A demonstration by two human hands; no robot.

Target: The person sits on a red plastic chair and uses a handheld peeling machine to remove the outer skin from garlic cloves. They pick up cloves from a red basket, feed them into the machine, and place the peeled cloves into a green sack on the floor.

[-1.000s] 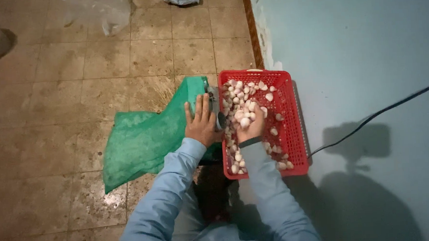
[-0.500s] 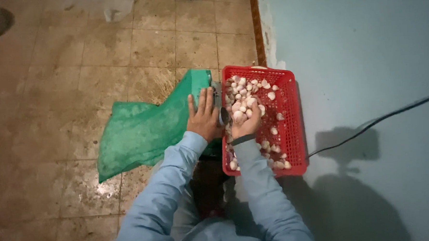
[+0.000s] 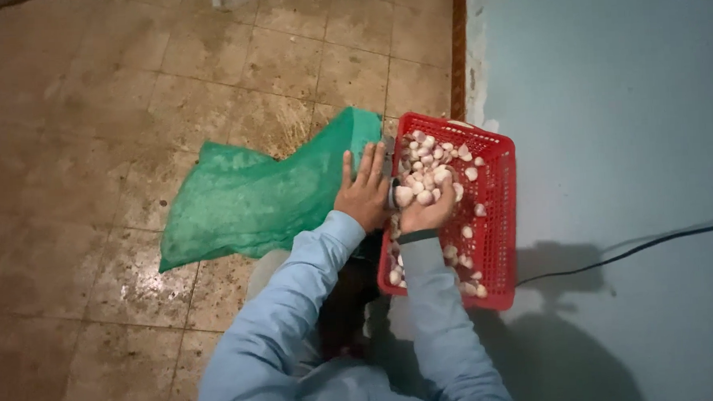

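Here one red basket (image 3: 497,218), many pale cloves; right hand (image 3: 426,209) fingers cupping several, left hand (image 3: 364,194) fingers spread flat on one green mesh sack (image 3: 252,201)

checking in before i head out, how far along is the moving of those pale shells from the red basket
Done: can't tell; nothing shows through the green mesh sack. In hand: the right hand cups a heap of pale shells over the red basket, while the left hand lies flat on the sack's end at the basket's edge. Left: most of it, since shells lie across much of the basket.
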